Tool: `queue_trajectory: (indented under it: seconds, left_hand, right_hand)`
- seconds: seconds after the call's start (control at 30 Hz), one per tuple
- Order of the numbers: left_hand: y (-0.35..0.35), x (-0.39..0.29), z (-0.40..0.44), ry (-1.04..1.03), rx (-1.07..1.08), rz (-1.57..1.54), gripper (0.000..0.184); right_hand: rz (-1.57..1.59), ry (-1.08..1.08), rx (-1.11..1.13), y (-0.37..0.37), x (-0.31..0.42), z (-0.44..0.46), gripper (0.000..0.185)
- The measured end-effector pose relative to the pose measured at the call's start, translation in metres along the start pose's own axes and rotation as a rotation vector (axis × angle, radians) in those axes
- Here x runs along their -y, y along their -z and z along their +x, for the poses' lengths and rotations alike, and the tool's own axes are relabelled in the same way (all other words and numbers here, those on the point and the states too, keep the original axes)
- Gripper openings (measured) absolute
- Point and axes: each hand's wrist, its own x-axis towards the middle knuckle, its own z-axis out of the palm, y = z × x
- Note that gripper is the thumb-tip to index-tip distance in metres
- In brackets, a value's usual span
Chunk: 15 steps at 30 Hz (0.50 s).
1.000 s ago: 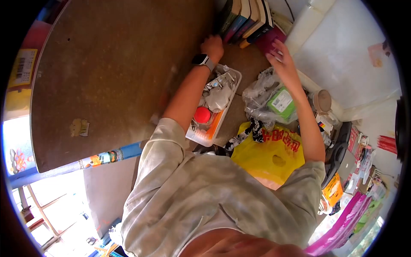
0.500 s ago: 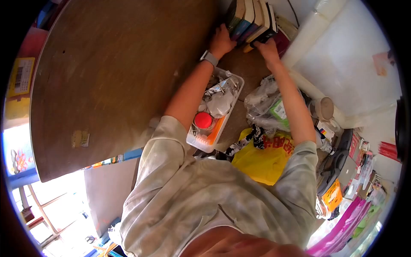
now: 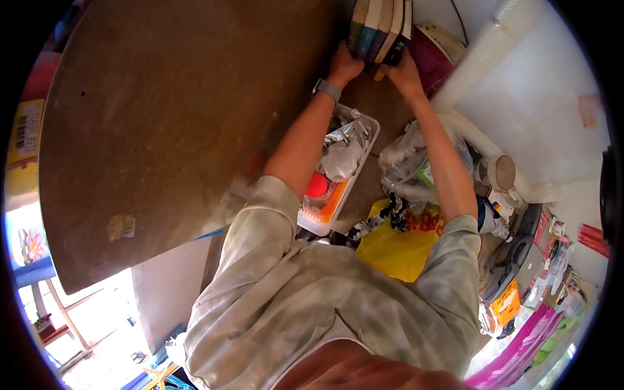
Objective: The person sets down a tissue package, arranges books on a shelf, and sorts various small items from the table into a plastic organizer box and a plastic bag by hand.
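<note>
- Cream page edges, dark and blue spines: the row of books (image 3: 382, 29) stands between my two sets of fingers, volumes side by side.
- Left hand (image 3: 346, 66): fingers grasping the row's left end — low on the spines; a watch (image 3: 330, 90) sits on the wrist behind them.
- Right hand (image 3: 404, 73): fingers grasping the row's right end, at the black spine — fingertips partly hidden.
- Maroon item (image 3: 430, 62): just right of my right fingers.
- Clear plastic tray (image 3: 359, 170): nearer my body than my left fingers; red lid (image 3: 317, 185) inside.
- Clear plastic bag (image 3: 400, 162): nearer me than my right fingers, partly behind the forearm; yellow bag (image 3: 396, 252) nearer still.
- Brown board (image 3: 162, 130): left of my left fingers.
</note>
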Motion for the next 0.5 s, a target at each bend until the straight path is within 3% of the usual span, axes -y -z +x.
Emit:
queue_trajectory:
  seconds: [0.1,0.2,0.27,0.4,0.5]
  left_hand:
    - [0.002,0.017,0.017,-0.078,0.090,-0.091,0.059]
    - [0.006,0.009,0.003,0.059,0.089,-0.122,0.050]
    - [0.008,-0.011,-0.017,0.128,-0.013,-0.180,0.032]
    - [0.021,-0.080,-0.057,0.071,0.074,-0.430,0.031]
    - [0.024,-0.089,-0.056,0.026,0.127,-0.432,0.045]
  right_hand:
    - [-0.226,0.124,-0.010,-0.005,0.005,0.000,0.083]
    - [-0.255,0.201,-0.023,-0.016,-0.014,0.015,0.078]
    - [-0.206,0.311,-0.006,-0.020,-0.032,0.027,0.085]
    - [-0.331,0.197,0.006,-0.028,-0.003,0.007,0.089]
    - [-0.314,0.234,-0.079,-0.038,0.009,-0.004,0.083]
